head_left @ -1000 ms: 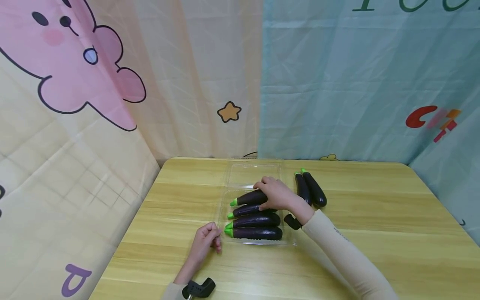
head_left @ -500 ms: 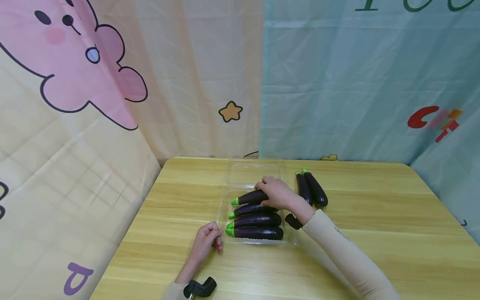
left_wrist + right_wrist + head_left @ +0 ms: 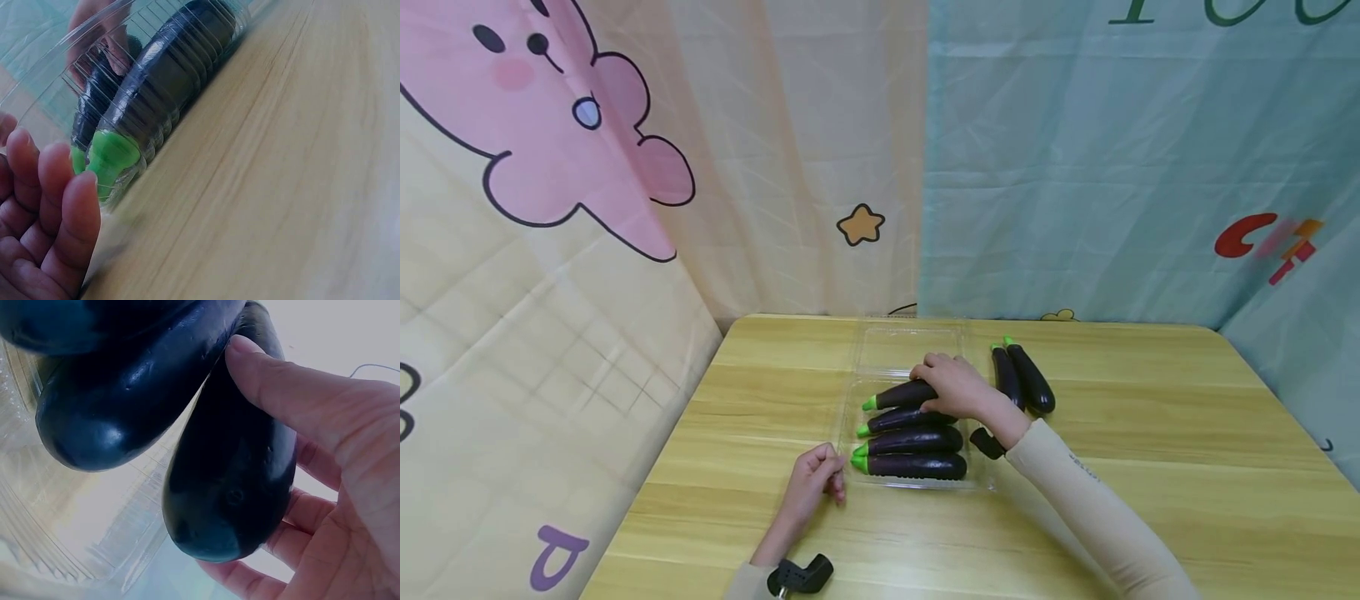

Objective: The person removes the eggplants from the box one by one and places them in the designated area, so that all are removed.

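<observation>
A clear plastic clamshell box (image 3: 977,479) lies with its lid (image 3: 910,333) folded back. Several dark purple eggplants with green stems lie side by side in it, the nearest one (image 3: 913,467) along the front wall. My right hand (image 3: 955,387) grips the rearmost eggplant (image 3: 231,462) by its thick end, thumb on top and fingers beneath, as the right wrist view shows. That eggplant's stem points left over the box. At the box's left front corner, my left hand (image 3: 812,479) pinches the rim, its other fingers (image 3: 81,212) curled below.
Two more eggplants (image 3: 1032,379) lie on the wooden table (image 3: 1150,467) to the right of the box, behind my right wrist. Printed curtains (image 3: 775,167) hang along the table's back and left sides. Each wrist wears a black camera mount (image 3: 801,575).
</observation>
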`<state>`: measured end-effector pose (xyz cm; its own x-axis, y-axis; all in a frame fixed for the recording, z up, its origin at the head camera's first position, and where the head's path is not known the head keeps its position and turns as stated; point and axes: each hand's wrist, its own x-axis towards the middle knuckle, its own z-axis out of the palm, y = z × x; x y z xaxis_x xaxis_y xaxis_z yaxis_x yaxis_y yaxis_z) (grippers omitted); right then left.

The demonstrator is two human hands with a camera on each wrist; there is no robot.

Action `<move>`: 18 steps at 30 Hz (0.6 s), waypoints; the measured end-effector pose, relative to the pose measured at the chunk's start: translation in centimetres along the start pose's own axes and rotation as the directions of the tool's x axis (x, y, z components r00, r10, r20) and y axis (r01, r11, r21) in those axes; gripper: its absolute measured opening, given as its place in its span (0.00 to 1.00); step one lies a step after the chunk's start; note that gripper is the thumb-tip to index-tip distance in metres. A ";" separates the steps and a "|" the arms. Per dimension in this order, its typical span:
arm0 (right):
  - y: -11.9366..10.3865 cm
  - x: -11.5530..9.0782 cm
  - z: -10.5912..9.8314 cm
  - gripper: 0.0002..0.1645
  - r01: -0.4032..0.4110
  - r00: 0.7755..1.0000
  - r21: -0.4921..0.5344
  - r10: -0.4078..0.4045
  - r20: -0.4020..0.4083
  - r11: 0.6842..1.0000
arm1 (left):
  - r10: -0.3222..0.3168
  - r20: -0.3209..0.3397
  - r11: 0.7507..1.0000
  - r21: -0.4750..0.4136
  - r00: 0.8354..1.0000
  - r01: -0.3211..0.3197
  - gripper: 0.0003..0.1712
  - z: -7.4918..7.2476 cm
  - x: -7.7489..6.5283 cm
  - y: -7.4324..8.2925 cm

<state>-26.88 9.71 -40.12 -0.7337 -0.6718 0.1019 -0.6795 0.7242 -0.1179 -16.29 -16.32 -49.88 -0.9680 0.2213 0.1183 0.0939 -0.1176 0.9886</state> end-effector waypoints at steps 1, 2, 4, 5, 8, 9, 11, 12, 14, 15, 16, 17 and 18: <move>0.0 0.0 0.0 0.26 0.003 1.000 0.000 -0.003 -0.004 1.000 | -0.002 0.000 1.000 -0.002 1.000 0.002 0.19 0.0 0.0 0.0; 0.0 0.0 0.0 0.26 0.002 1.000 0.002 -0.002 -0.005 1.000 | -0.004 -0.002 1.000 -0.004 1.000 0.004 0.19 0.0 0.0 0.0; 0.0 0.0 0.0 0.26 0.003 1.000 0.002 -0.003 -0.008 1.000 | -0.007 -0.004 1.000 -0.006 1.000 0.007 0.19 0.0 0.0 0.0; 0.0 0.0 0.0 0.26 0.002 1.000 0.004 -0.002 -0.007 1.000 | -0.008 -0.005 1.000 -0.006 1.000 0.008 0.19 0.0 0.0 0.0; 0.0 -0.1 0.0 0.27 -0.002 1.000 0.013 0.002 -0.008 1.000 | -0.008 -0.008 1.000 -0.005 1.000 0.008 0.19 0.0 0.0 0.0; 0.0 -0.1 -0.1 0.27 -0.001 1.000 0.016 0.002 -0.012 1.000 | -0.007 -0.008 1.000 -0.003 1.000 0.007 0.19 0.0 0.0 -0.1; 0.1 -0.2 -0.1 0.27 -0.002 1.000 0.029 0.002 -0.017 1.000 | -0.006 -0.008 1.000 0.001 1.000 0.006 0.19 0.0 0.0 -0.1; 0.1 -0.2 -0.1 0.27 -0.001 1.000 0.039 0.002 -0.020 0.999 | -0.005 -0.009 1.000 0.001 1.000 0.005 0.18 0.0 0.0 -0.1; 0.1 -0.3 -0.3 0.27 0.001 1.000 0.059 0.000 -0.024 0.998 | -0.006 -0.009 1.000 0.001 1.000 0.006 0.18 0.0 0.0 -0.1; 0.2 -0.4 -0.3 0.26 0.006 1.000 0.067 -0.004 -0.026 0.998 | -0.008 -0.009 1.000 0.000 1.000 0.008 0.18 0.0 0.0 0.0; 0.2 -0.4 -0.4 0.26 0.010 1.000 0.076 -0.008 -0.027 0.997 | -0.009 -0.009 1.000 -0.001 1.000 0.009 0.18 0.0 0.0 0.0; 0.3 -0.4 -0.5 0.26 0.014 1.000 0.083 -0.012 -0.029 0.996 | -0.008 -0.010 1.000 -0.002 1.000 0.008 0.18 0.0 -0.1 0.0; 0.3 -0.5 -0.6 0.26 0.018 0.999 0.090 -0.015 -0.033 0.996 | -0.010 -0.010 1.000 -0.003 1.000 0.010 0.18 0.1 -0.1 0.0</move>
<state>-26.74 10.33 -39.61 -0.7229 -0.6774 0.1362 -0.6896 0.6949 -0.2040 -16.21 -16.28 -49.85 -0.9711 0.2130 0.1078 0.0838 -0.1187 0.9894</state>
